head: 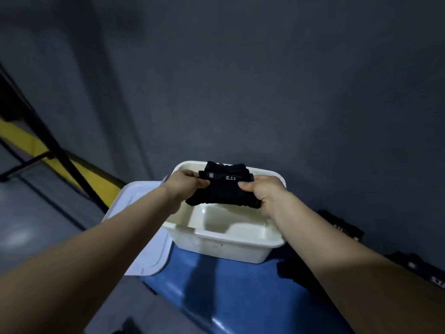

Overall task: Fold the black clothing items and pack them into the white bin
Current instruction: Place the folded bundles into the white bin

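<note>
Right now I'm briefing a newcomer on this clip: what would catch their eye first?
Both hands, left hand and right hand, grip a folded black garment marked 5.11 over the open white bin at centre. The bin stands on a blue surface, its white lid lying beside it at left.

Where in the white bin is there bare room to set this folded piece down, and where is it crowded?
The white bin shows a bare floor below the folded black garment that the left hand and right hand hold. The blue surface in front is bare too. More black clothing crowds the right.
</note>
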